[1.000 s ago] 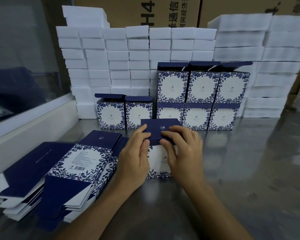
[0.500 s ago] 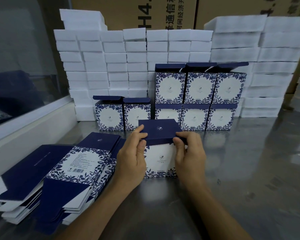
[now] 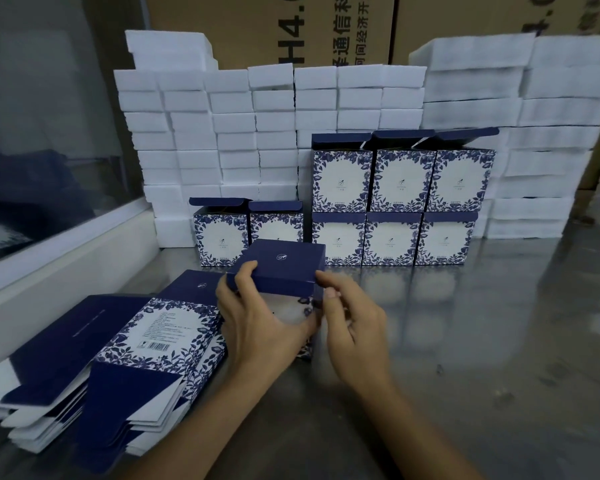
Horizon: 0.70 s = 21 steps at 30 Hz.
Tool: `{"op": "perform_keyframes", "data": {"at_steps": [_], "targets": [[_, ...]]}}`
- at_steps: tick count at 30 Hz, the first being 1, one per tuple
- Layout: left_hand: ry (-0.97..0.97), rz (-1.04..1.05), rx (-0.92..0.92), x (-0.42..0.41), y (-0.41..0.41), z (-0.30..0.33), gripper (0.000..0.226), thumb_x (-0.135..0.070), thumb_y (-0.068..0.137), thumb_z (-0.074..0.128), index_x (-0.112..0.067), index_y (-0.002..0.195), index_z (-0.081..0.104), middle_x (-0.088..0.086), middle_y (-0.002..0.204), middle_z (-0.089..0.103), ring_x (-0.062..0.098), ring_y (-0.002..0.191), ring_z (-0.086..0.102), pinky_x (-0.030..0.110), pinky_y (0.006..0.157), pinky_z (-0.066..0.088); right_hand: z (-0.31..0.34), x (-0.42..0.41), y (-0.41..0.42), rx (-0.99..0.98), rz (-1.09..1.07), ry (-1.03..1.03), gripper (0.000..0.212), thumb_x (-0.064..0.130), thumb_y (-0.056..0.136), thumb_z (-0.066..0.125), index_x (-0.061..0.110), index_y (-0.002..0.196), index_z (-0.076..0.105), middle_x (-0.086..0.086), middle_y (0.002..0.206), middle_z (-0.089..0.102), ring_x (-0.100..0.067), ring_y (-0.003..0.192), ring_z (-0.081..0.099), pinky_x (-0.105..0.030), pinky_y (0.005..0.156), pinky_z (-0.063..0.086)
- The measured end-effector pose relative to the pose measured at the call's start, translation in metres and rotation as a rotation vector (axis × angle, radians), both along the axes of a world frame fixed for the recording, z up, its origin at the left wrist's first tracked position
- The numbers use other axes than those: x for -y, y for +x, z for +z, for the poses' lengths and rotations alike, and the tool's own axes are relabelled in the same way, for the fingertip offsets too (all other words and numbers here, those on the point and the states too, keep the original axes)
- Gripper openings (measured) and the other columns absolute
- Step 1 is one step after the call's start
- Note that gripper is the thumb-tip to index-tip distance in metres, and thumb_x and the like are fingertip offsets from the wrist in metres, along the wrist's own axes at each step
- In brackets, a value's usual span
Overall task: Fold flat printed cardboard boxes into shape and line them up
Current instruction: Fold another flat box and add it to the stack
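Box: matte navy card lid over floral blue-white sides, squarish, upright on steel table, lid up, in front of the row. Left hand grips its left side, thumb on lid. Right hand beside it, fingers loosely curled, grip unclear. Eight folded boxes lined behind; flats stacked left; foam blocks rear.

Front of held box behind hands; flat stack cut off at left edge.
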<state>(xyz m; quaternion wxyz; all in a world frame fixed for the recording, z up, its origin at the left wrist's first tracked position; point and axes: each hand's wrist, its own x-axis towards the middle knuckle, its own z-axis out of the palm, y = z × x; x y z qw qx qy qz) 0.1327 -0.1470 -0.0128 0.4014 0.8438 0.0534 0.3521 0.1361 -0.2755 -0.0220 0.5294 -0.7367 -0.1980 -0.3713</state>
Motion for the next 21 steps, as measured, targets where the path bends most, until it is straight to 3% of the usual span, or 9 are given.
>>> {"op": "perform_keyframes", "data": {"at_steps": [4, 7, 11, 16, 21], "targets": [[-0.025, -0.008, 0.140, -0.004, 0.009, 0.018, 0.101, -0.055, 0.047, 0.085, -0.036, 0.129, 0.029, 0.001, 0.134, 0.027, 0.030, 0.121, 0.041, 0.049, 0.093, 0.048, -0.018, 0.012, 0.019, -0.321, -0.060, -0.046, 0.018, 0.031, 0.100, 0.053, 0.022, 0.097, 0.068, 0.006, 0.085, 0.072, -0.013, 0.082, 0.069, -0.040, 0.075, 0.056], [-0.102, -0.022, 0.270, -0.010, 0.030, 0.052, 0.099, -0.057, 0.050, 0.082, -0.037, 0.129, 0.028, 0.001, 0.136, 0.027, 0.026, 0.120, 0.042, 0.045, 0.093, 0.049, -0.025, 0.028, 0.035, -0.545, -0.162, 0.084, 0.023, 0.019, 0.097, 0.059, 0.012, 0.076, 0.066, -0.004, 0.075, 0.071, -0.025, 0.081, 0.069, -0.039, 0.076, 0.055], [-0.066, 0.062, 0.318, -0.021, 0.081, 0.102, 0.100, -0.063, 0.051, 0.081, -0.035, 0.132, 0.027, 0.007, 0.138, 0.027, 0.022, 0.118, 0.040, 0.036, 0.083, 0.047, -0.025, 0.027, 0.038, -0.550, -0.195, 0.109, 0.028, 0.019, 0.095, 0.059, 0.003, 0.072, 0.064, -0.013, 0.071, 0.070, -0.026, 0.076, 0.068, -0.031, 0.065, 0.049], [0.064, 0.121, 0.186, -0.027, 0.138, 0.121, 0.103, -0.066, 0.051, 0.081, -0.032, 0.132, 0.027, 0.010, 0.140, 0.025, 0.029, 0.118, 0.039, 0.050, 0.088, 0.051, -0.027, 0.027, 0.041, -0.517, -0.231, 0.057, 0.028, 0.019, 0.093, 0.061, 0.002, 0.071, 0.063, -0.012, 0.068, 0.068, -0.027, 0.073, 0.067, -0.037, 0.069, 0.051], [0.049, 0.124, 0.102, -0.025, 0.178, 0.125, 0.105, -0.067, 0.057, 0.079, -0.030, 0.139, 0.024, 0.014, 0.147, 0.019, 0.034, 0.130, 0.033, 0.055, 0.100, 0.044, -0.028, 0.020, 0.044, -0.534, -0.243, 0.037, 0.028, 0.024, 0.091, 0.061, 0.007, 0.068, 0.060, -0.008, 0.065, 0.066, -0.026, 0.070, 0.065, -0.039, 0.071, 0.054]]}}
